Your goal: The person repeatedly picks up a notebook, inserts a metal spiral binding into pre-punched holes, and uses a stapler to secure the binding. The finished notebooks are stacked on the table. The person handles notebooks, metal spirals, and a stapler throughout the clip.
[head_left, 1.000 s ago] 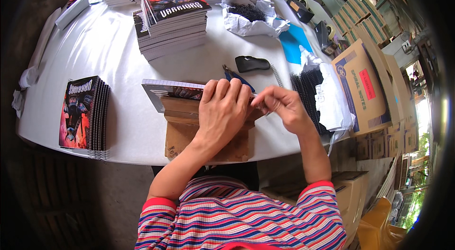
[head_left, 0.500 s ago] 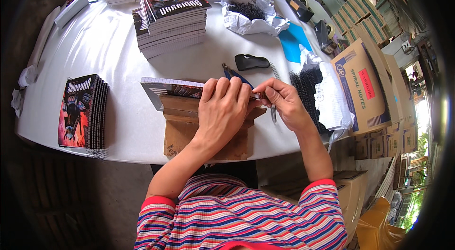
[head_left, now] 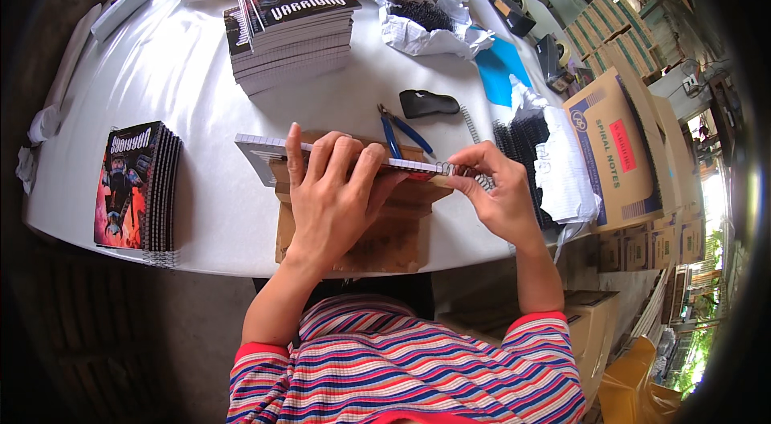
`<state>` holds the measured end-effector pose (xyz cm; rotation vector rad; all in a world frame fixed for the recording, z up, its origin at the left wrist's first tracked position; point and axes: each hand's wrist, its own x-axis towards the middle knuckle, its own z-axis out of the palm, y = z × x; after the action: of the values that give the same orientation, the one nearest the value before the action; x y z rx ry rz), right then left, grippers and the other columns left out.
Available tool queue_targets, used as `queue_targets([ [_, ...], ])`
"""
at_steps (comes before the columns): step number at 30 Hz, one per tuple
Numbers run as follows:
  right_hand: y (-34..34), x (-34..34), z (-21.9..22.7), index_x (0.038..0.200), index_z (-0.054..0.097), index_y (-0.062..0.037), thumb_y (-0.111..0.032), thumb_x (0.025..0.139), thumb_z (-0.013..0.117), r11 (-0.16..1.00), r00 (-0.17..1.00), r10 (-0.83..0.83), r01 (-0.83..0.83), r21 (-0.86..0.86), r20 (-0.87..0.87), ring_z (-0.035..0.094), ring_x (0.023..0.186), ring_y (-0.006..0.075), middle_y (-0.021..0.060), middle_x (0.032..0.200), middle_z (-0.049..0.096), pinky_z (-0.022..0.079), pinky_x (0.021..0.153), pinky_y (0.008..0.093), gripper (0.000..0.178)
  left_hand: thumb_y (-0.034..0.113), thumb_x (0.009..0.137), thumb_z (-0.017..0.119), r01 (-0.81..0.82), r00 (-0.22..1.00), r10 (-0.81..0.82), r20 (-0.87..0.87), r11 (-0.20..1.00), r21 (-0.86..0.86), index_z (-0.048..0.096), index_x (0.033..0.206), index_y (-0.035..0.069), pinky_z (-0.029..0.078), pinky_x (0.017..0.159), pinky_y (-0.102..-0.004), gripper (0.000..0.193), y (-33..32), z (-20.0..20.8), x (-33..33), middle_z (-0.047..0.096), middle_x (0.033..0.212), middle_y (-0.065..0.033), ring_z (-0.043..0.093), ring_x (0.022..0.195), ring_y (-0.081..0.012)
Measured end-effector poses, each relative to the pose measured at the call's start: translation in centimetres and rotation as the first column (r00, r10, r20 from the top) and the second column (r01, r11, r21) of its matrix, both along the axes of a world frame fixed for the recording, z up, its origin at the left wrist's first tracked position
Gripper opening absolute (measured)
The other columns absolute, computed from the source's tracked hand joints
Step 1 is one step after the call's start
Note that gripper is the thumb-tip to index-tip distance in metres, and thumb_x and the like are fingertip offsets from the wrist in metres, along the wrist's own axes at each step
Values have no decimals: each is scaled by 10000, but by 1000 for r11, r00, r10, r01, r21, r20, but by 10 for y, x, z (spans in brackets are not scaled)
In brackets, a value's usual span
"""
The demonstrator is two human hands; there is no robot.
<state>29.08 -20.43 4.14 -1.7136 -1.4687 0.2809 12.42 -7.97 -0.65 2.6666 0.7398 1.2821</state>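
- Head view: the notebook (head_left: 257,157) sits tilted on a brown stand (head_left: 393,247), its page edge facing up; the stand reaches out below it toward 6 o'clock.
- The left hand (head_left: 325,191) lies over the middle of the notebook, fingers spread and bent over the upper edge, thumb on the near side; it has hold of the notebook.
- The right hand (head_left: 498,191) is at the notebook's 3 o'clock end, thumb and forefinger nearly together on a thin wire coil (head_left: 484,181), whose loops show at the notebook's edge and again beyond the fingers.
- Taking the notebook as the middle of the dial, pliers (head_left: 408,128) with blue handles lie just beyond it at 2 o'clock, with a black case (head_left: 428,103) near them.
- Black coils (head_left: 526,155) beside white paper lie at 3 o'clock, and a cardboard box (head_left: 618,151) stands past them.
- More dark coils (head_left: 422,16) rest in crumpled paper at 1 o'clock.
- A tall stack of notebooks (head_left: 297,42) stands at 11 o'clock.
- At 9 o'clock a smaller pile of bound notebooks (head_left: 128,187) lies near the edge of the white surface (head_left: 221,207).
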Motion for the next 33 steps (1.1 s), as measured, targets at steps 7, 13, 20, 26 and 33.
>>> queue_targets([
  [7, 12, 5, 14, 941, 618, -20, -81, 758, 692, 994, 991, 88, -82, -68, 101, 603, 675, 198, 94, 744, 601, 467, 610, 292, 207, 321, 713, 724, 18, 999, -17, 44, 1000, -12, 578, 905, 117, 283, 963, -485, 316, 0, 1, 6, 490, 830, -46, 497, 906, -253],
  [13, 17, 24, 17, 1060, 621, 0, -183, 863, 581, 902, 937, 297, -338, -270, -182, 601, 667, 150, 89, 810, 628, 483, 622, 258, 271, 357, 683, 740, 0, 999, 1, 34, 999, -39, 580, 843, 107, 297, 938, -459, 338, 0, 1, 5, 480, 820, -49, 488, 877, -251],
  [20, 91, 144, -32, 943, 513, -79, -172, 687, 579, 831, 941, 334, -267, -489, 55, 462, 1115, 246, 114, 1192, 497, 350, 929, 388, 281, 382, 671, 742, 90, 993, -93, 78, 995, 42, 566, 745, 147, 324, 898, -406, 302, 14, -1, 0, 484, 788, -28, 470, 784, -214],
  [26, 115, 159, -117, 884, 503, -80, -39, 662, 551, 953, 853, 62, 104, -284, 519, 555, 916, 336, 133, 880, 576, 438, 798, 402, 231, 431, 643, 746, 138, 990, -138, -6, 990, -22, 595, 805, 133, 268, 996, -463, 371, 19, -4, -27, 497, 821, -35, 494, 858, -235],
  [33, 103, 166, -110, 988, 628, -30, 21, 708, 559, 983, 916, 82, -10, -182, 393, 648, 775, 251, 143, 918, 666, 498, 741, 307, 294, 509, 637, 719, 8, 1000, -6, 21, 995, -98, 575, 836, 87, 121, 1066, -494, 489, -5, 0, -16, 489, 885, -88, 486, 1018, -259],
])
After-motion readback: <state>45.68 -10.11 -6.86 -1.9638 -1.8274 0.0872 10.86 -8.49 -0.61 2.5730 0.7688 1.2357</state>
